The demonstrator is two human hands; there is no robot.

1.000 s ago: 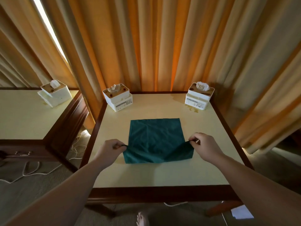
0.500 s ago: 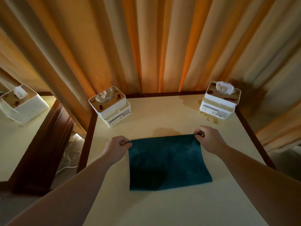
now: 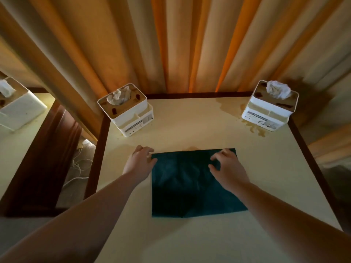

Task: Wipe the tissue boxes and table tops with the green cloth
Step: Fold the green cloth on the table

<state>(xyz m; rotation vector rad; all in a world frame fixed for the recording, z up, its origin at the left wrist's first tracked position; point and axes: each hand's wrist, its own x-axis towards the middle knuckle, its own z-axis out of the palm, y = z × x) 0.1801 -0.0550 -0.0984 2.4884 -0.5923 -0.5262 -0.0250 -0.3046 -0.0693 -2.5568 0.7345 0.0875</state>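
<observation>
Green cloth lying folded flat mid-worktop. Left hand touching its left edge, right hand resting on top, fingers of both relaxed, gripping nothing. Tissue boxes sitting untouched at far corners; stain beside right box showing wiping not yet begun.

Three tissue boxes are seen: one at the near table's far left corner, one at its far right corner, and one on the neighbouring table. Two tables are counted, the near table and the neighbouring table. One green cloth and two hands, the left hand and the right hand, are shown.
</observation>
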